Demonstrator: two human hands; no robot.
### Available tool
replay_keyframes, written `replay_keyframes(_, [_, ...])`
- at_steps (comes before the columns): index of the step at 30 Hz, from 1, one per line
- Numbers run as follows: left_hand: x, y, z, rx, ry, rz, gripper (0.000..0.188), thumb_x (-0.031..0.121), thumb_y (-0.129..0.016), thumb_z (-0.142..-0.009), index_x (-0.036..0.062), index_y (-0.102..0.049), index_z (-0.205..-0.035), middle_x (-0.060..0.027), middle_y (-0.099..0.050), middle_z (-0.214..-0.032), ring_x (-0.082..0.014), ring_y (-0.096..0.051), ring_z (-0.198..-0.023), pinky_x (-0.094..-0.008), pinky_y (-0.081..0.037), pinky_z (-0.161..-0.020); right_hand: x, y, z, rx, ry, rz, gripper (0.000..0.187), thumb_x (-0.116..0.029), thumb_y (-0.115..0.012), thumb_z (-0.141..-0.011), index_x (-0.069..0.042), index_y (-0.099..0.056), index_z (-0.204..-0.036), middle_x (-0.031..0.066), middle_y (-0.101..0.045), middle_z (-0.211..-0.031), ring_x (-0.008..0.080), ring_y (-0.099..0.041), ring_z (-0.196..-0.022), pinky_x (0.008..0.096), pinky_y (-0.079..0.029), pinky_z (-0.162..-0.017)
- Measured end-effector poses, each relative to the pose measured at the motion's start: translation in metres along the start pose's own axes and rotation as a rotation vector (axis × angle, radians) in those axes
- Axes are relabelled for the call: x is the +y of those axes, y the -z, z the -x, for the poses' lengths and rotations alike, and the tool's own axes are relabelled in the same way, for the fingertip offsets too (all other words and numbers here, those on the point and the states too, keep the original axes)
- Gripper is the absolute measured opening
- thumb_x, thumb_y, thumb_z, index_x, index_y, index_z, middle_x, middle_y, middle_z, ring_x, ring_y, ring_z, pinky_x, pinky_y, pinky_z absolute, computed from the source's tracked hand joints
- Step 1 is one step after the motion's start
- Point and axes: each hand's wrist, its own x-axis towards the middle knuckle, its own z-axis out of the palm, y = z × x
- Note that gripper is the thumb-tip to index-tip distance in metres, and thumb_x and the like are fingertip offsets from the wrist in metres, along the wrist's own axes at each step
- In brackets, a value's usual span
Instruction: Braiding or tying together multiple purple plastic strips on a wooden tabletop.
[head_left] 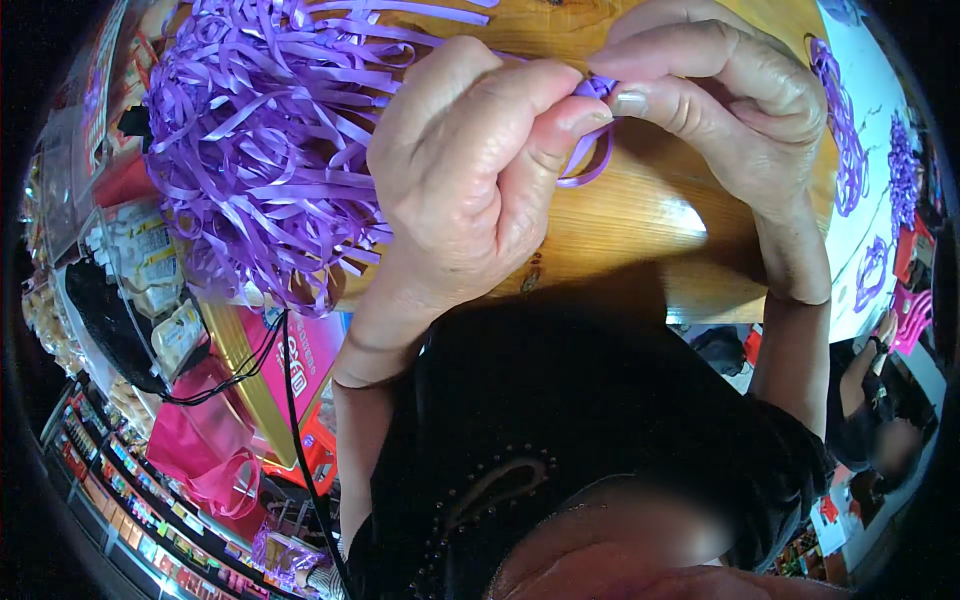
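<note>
My left hand (pixel 470 165) and my right hand (pixel 730 110) meet above the wooden table (pixel 620 245). Between their thumbs and index fingertips they pinch a purple ribbon (pixel 597 87), which looks folded or knotted there. A loop of it hangs under the fingers of my left hand. Both hands are closed on this small piece, and the fingertips hide part of it. Left of my left hand lies a big tangled heap of purple ribbons (pixel 255 150), with some strands reaching over the tabletop toward my hands.
Purple ribbon bundles (pixel 842 125) lie by the right table edge and on a white surface (pixel 850 290). Another person's arm (pixel 855 385) shows at far right. Left are a pink box with a gold edge (pixel 310 350), a black cable (pixel 292 400) and a pink bag (pixel 195 440).
</note>
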Motion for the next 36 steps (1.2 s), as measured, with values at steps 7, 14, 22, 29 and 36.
replay_keyframes(7, [-0.007,-0.003,0.003,0.007,-0.163,-0.089,0.02,0.005,-0.068,-0.077,-0.003,-0.06,-0.095,-0.0076,-0.054,-0.07,-0.0171,-0.048,-0.059,-0.0258,-0.038,-0.051,-0.003,-0.003,0.003,-0.017,0.002,0.086,0.018,0.005,-0.065,-0.075,0.003,-0.066,-0.093,0.0145,-0.063,-0.089,0.0192,-0.065,-0.077,0.0245,-0.054,-0.067])
replay_keyframes(14, [-0.004,0.008,0.0,-0.094,-0.077,-0.065,0.021,0.006,-0.07,-0.075,-0.0014,-0.062,-0.093,-0.0068,-0.053,-0.067,-0.0145,-0.047,-0.055,-0.0242,-0.036,-0.047,-0.001,-0.015,0.008,0.154,-0.148,-0.53,0.022,0.006,-0.064,-0.076,0.003,-0.065,-0.097,0.0149,-0.063,-0.09,0.0206,-0.065,-0.081,0.0275,-0.056,-0.072])
replay_keyframes(22, [-0.009,0.011,-0.004,-0.076,-0.181,-0.114,0.021,0.001,-0.074,-0.068,0.0005,-0.065,-0.087,-0.0053,-0.052,-0.063,-0.0137,-0.046,-0.051,-0.024,-0.035,-0.044,-0.002,-0.007,0.0,0.055,-0.049,-0.363,0.016,0.004,-0.066,-0.075,0.002,-0.066,-0.091,0.0134,-0.064,-0.086,0.0188,-0.064,-0.08,0.0268,-0.054,-0.071])
replay_keyframes(29, [0.001,0.016,-0.006,-0.157,-0.081,-0.121,0.023,-0.001,-0.074,-0.067,0.0005,-0.065,-0.087,-0.0063,-0.053,-0.063,-0.0143,-0.047,-0.051,-0.0244,-0.036,-0.045,0.004,0.0,0.002,-0.02,-0.065,-0.01,0.013,0.002,-0.07,-0.072,-0.001,-0.068,-0.084,0.0106,-0.065,-0.083,0.0153,-0.063,-0.075,0.024,-0.052,-0.066])
replay_keyframes(36, [0.0,0.015,-0.009,-0.148,-0.174,-0.046,0.025,-0.002,-0.074,-0.065,-0.0007,-0.065,-0.088,-0.0059,-0.05,-0.06,-0.0137,-0.042,-0.049,-0.0243,-0.032,-0.043,-0.005,0.002,0.003,-0.11,-0.085,0.149,0.009,-0.001,-0.071,-0.071,-0.002,-0.068,-0.079,0.0096,-0.065,-0.082,0.0153,-0.063,-0.073,0.0241,-0.052,-0.064])
